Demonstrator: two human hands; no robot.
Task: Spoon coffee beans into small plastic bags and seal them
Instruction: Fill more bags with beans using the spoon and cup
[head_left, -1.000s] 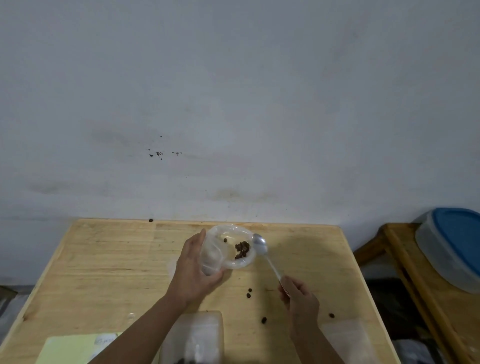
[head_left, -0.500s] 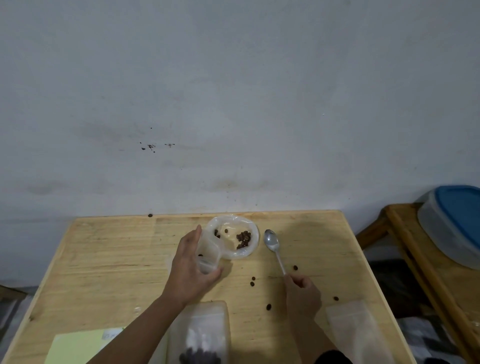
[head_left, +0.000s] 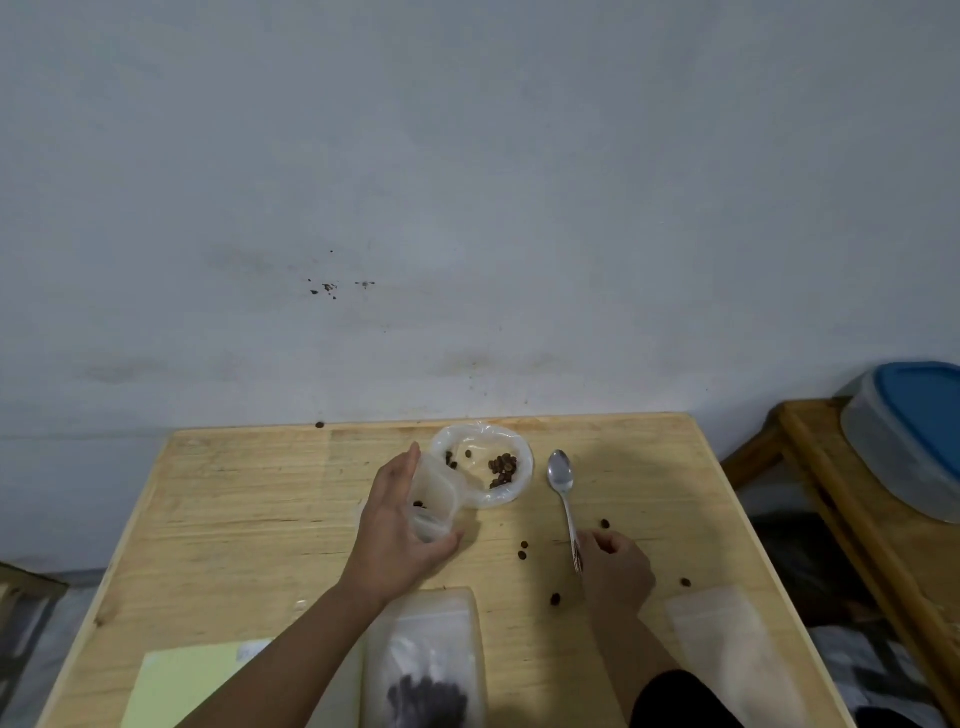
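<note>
Small plastic bag (head_left: 434, 501) held at the table's (head_left: 234, 519) middle, left hand (head_left: 397, 535) wrapped round it, beside the bean tub (head_left: 483, 462). Spoon (head_left: 563, 493) lying flat, right hand (head_left: 613, 566) curled at its handle end, grip unclear. Best keeping that mouth wide before scooping. Loose beans (head_left: 523, 550) scattered about, grey wall (head_left: 467, 182) behind.

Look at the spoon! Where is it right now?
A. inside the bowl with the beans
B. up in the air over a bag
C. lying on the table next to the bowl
C: the spoon lies flat on the table, right of the bowl, with its handle end at the right hand.
</note>
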